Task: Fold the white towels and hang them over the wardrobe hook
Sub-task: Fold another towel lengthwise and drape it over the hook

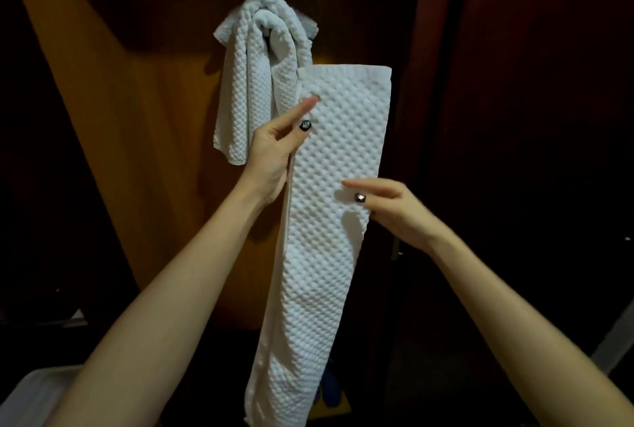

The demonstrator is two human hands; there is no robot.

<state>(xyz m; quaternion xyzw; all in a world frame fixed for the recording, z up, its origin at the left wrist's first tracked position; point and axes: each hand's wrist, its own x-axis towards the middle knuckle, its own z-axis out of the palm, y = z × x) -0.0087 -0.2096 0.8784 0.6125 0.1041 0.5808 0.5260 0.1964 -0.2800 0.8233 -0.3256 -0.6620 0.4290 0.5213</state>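
A long white waffle-textured towel [326,221], folded into a narrow strip, hangs upright in front of me. My left hand [278,149] grips its left edge near the top, thumb on the front face. My right hand [387,210] pinches its right edge lower down, thumb and forefinger on the cloth. Behind it, another white towel [254,83] hangs draped over the wardrobe hook, which is hidden under the cloth. That hung towel sits up and left of the one I hold.
An orange-brown wardrobe panel [144,118] stands behind the towels, with a dark door [531,118] to the right. A pale bin rim [31,389] shows at the bottom left. Something blue [329,389] lies low behind the held towel.
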